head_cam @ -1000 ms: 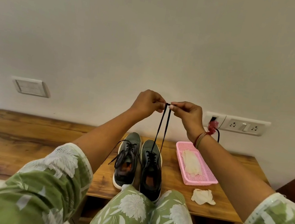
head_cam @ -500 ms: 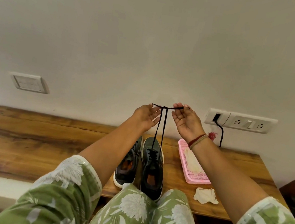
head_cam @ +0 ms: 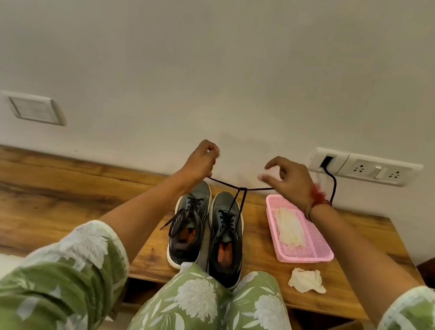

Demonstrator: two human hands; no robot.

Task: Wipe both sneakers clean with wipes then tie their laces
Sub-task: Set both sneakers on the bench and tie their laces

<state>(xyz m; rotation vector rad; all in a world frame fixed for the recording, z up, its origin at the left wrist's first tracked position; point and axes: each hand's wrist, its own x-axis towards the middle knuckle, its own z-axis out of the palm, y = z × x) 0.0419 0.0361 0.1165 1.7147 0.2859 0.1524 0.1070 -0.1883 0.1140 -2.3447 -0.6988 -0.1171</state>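
left hand (head_cam: pixel 201 160): fingers curled tight, gripping one end of the black lace (head_cam: pixel 225 183). It sits up and left of the right sneaker (head_cam: pixel 226 236), beyond its toe.

right hand (head_cam: pixel 289 179): up and right of that sneaker. Thumb and forefinger are spread in a loose C with nothing between them, fingertips motion-blurred. The other lace end runs to the underside of this hand (can't tell if the lower fingers actually grip it, palm hides that). Red thread band (head_cam: pixel 317 198) on this wrist.

The lace is stretched level between the two hands and crossed once mid-span above the right sneaker's toe. Two strands drop from the crossing to its eyelets.

The right sneaker is grey/black and stands on the wooden bench (head_cam: pixel 38 195), toe to the wall, heel at the near edge by the person's knees (head_cam: pixel 203 316). The left sneaker (head_cam: pixel 188 225) is just beside it on the left, laces loose and spilling over its outer side.

A pink mesh tray (head_cam: pixel 306 258) sits near the right sneaker's right side, with a flat wipe (head_cam: pixel 288 228) inside. A crumpled wipe (head_cam: pixel 306 281) lies on the bench right of the sneaker's heel, just nearer than the tray.

The wall socket strip (head_cam: pixel 377 172) is beyond and right of the sneaker, with a black cable (head_cam: pixel 333 186) plugged in. A switch plate (head_cam: pixel 35 109) is on the wall well to the sneaker's left.
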